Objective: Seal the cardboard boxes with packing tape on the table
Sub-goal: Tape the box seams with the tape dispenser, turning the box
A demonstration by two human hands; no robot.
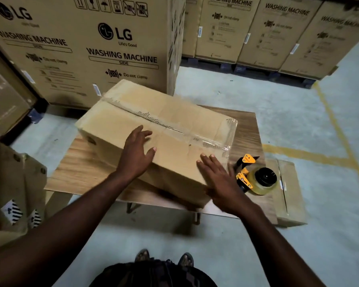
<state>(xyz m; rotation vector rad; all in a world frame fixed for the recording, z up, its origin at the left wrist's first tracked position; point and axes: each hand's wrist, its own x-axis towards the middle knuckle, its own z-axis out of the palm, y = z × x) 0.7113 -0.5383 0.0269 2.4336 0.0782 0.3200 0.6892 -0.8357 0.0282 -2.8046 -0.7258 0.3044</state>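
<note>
A closed cardboard box (174, 119) lies askew on a low wooden table (81, 172), with clear tape along its top seam and down its right end. My left hand (136, 154) rests flat on the box's near top edge, fingers spread. At the box's near right corner my right hand (218, 179) lies flat against it, fingers apart. A yellow tape dispenser (255, 177) with a clear tape roll sits on the table just right of my right hand, untouched.
Tall washing-machine cartons (81, 48) stand behind the table, and more (267, 34) line the back right on pallets. A flat cardboard box (290, 193) lies beside the table's right end. Another carton (13, 193) stands at the left. Yellow floor lines (336, 129) run at the right.
</note>
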